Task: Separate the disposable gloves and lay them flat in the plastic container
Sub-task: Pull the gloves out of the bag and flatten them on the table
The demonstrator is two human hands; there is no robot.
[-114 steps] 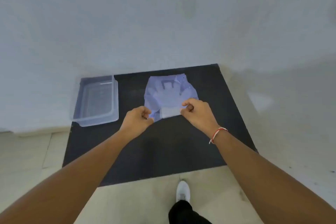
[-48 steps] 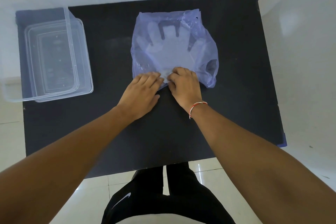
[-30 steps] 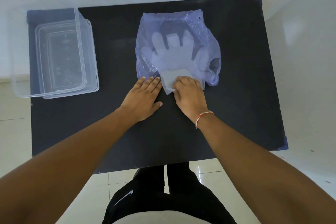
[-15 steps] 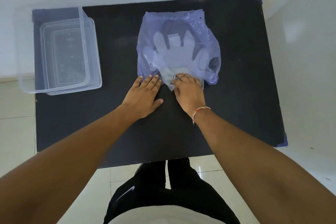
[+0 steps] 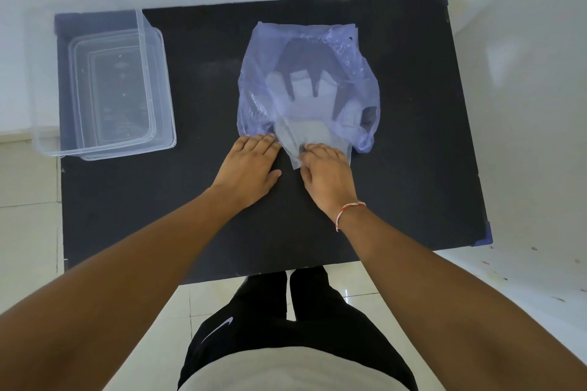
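Note:
A thin bluish plastic bag [image 5: 355, 73] lies on the black table [image 5: 413, 168], with a stack of clear disposable gloves [image 5: 301, 105] showing through it, fingers pointing away from me. The gloves' cuff end [image 5: 295, 140] sticks out of the bag's near opening. My left hand [image 5: 251, 165] lies flat, fingertips pressing the bag's near left edge. My right hand [image 5: 327, 171] pinches the protruding cuff. The clear plastic container [image 5: 158, 86] stands at the table's left with no gloves in it.
The table's near edge runs just in front of my legs, with pale tiled floor below. White walls stand behind and to the right. A red-and-white thread band circles my right wrist [image 5: 349, 211].
The glove stack has slid toward me, so more of the cuff sticks out of the bag. My right hand moved slightly nearer; my left hand stayed pressing the bag.

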